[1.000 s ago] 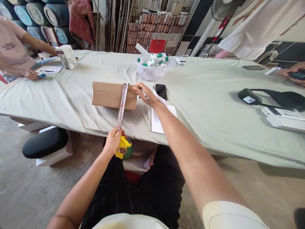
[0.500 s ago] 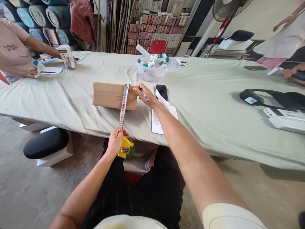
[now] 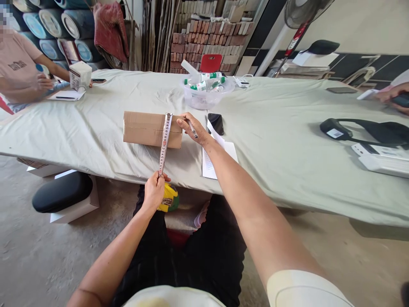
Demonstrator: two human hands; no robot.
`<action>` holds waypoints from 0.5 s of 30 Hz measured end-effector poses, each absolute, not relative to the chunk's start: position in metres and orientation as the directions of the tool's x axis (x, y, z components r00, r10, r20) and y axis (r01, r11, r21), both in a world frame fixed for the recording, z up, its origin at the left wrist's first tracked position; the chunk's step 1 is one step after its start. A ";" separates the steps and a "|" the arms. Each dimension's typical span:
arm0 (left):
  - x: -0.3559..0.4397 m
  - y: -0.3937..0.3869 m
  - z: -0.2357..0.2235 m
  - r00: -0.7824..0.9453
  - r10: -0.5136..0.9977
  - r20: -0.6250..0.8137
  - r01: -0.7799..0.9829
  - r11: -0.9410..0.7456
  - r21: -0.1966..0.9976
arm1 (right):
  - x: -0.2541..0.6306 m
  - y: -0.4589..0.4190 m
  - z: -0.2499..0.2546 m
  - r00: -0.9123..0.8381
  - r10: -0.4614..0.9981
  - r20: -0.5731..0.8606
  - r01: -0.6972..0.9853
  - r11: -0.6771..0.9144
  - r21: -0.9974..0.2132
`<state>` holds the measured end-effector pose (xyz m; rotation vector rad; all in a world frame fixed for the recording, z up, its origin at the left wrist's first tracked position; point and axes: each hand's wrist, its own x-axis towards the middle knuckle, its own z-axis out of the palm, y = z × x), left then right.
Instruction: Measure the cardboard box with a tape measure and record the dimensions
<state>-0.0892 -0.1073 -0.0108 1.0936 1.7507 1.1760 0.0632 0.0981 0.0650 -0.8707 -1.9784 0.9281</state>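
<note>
A brown cardboard box [image 3: 143,129] lies on the cloth-covered table [image 3: 275,162] in front of me. Across its right part runs the blade of a yellow and green tape measure [image 3: 171,200], its end hooked at the box's far top edge. My left hand [image 3: 154,187] pinches the blade near the table's front edge, with the case hanging just below. My right hand [image 3: 193,128] rests at the right end of the box, fingers curled around a pen [image 3: 192,128]. Some of its fingers are hidden behind the box. Papers [image 3: 219,155] and a black phone [image 3: 216,123] lie beside this hand.
A clear plastic tub [image 3: 207,98] of bottles stands behind the box. At the right lie a black strapped headset [image 3: 361,132] and a white box [image 3: 380,160]. A person [image 3: 24,72] at far left holds a small carton [image 3: 79,76]; another person's hand [image 3: 394,96] is at far right.
My hands, the tape and the box stay nearly in place. The left person's carton has turned and the hand beside it has risen; the person at right has moved lower, mostly out of view.
</note>
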 end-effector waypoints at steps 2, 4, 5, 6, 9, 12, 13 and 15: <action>-0.088 -0.108 -0.010 -0.360 0.927 -0.108 0.253 0.208 0.945 | 0.063 0.097 0.065 -0.478 0.808 0.346 0.240 0.499 -0.833; -0.088 -0.108 -0.011 -0.361 0.927 -0.105 0.267 0.210 0.941 | 0.064 0.096 0.066 -0.483 0.803 0.350 0.230 0.501 -0.834; -0.087 -0.108 -0.011 -0.361 0.926 -0.107 0.273 0.215 0.938 | 0.063 0.096 0.065 -0.483 0.801 0.353 0.225 0.503 -0.834; -0.087 -0.107 -0.011 -0.363 0.926 -0.109 0.278 0.219 0.935 | 0.063 0.097 0.065 -0.481 0.800 0.359 0.220 0.506 -0.834; -0.087 -0.106 -0.014 -0.367 0.924 -0.110 0.271 0.219 0.937 | 0.062 0.099 0.062 -0.471 0.796 0.381 0.202 0.517 -0.832; -0.086 -0.107 -0.016 -0.361 0.928 -0.094 0.236 0.188 0.953 | 0.061 0.103 0.058 -0.459 0.800 0.387 0.191 0.514 -0.836; -0.086 -0.108 -0.016 -0.352 0.931 -0.093 0.206 0.174 0.963 | 0.060 0.105 0.057 -0.452 0.802 0.390 0.189 0.514 -0.837; -0.085 -0.108 -0.015 -0.322 0.941 -0.109 0.100 0.149 0.984 | 0.058 0.107 0.056 -0.427 0.810 0.403 0.184 0.514 -0.838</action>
